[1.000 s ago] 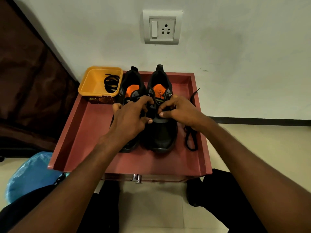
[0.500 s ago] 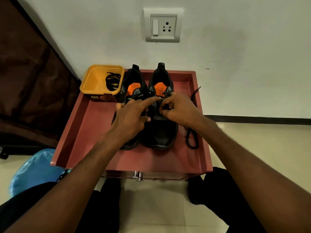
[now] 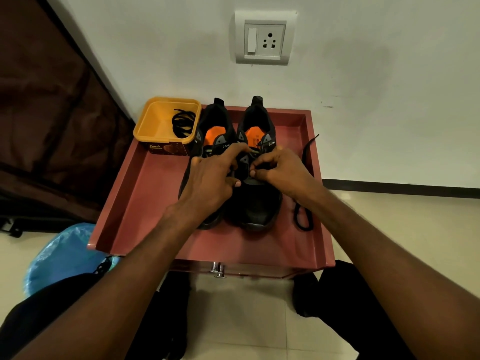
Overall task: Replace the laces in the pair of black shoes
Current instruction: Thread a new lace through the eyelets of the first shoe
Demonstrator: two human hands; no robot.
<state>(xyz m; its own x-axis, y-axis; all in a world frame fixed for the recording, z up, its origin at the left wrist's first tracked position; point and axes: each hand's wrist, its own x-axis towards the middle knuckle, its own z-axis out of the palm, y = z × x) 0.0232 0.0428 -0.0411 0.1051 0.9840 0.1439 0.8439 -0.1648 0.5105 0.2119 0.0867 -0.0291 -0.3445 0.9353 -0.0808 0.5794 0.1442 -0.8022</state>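
Shoes [image 3: 255, 203] tongue-marked "CLYMB"; both hands' fingers [image 3: 255, 173] pinching lacing; tub [image 3: 166, 149] labelled "Amul".

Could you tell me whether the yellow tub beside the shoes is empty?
No, a coiled black lace lies inside the yellow tub, against its right wall, next to the left shoe.

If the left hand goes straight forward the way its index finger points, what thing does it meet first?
Probably the right shoe: the left hand points its index finger across that shoe's tongue, toward the right hand. Depth is unclear.
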